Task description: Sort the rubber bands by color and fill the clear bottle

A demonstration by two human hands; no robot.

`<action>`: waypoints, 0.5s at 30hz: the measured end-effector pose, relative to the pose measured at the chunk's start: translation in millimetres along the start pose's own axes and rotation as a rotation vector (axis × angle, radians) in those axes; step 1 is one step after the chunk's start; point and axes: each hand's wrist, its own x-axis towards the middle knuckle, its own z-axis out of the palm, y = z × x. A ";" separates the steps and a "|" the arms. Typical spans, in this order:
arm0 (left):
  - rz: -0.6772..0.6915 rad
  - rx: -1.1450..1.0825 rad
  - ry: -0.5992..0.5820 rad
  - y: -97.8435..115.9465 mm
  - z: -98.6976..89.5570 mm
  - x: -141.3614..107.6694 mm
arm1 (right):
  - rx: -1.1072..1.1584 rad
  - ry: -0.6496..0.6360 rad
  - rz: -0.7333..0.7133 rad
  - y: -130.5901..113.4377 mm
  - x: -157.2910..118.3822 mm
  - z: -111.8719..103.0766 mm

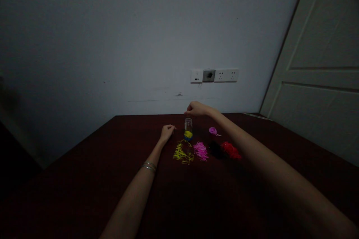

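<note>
A clear jar stands upright on the dark red table, with yellow rubber bands inside and blue at its bottom. Just above its open mouth is my right hand, fingers pinched together; what they hold is too small to make out. To the left of the jar, my left hand rests on the table, its fingers loosely curled, apart from the jar. Loose yellow rubber bands lie spread in front of the jar. Beside them is a pile of pink rubber bands.
Black bands and red bands lie in piles to the right, near my right forearm. Behind them sits a small pink round item with a tail. The wall with sockets rises at the table's far edge.
</note>
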 end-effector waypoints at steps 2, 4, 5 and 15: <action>0.002 0.004 0.000 0.7 -0.1 -0.4 | 0.004 0.002 0.010 2.7 1.1 0.9; 0.003 0.006 -0.001 1.5 -0.1 -0.9 | 0.026 -0.006 0.018 5.0 1.5 1.3; 0.003 0.007 -0.004 2.0 -0.2 -1.2 | 0.041 -0.011 0.020 5.7 1.4 1.3; 0.021 0.019 -0.057 6.8 0.3 -5.0 | 0.109 -0.025 0.024 5.3 -2.4 1.9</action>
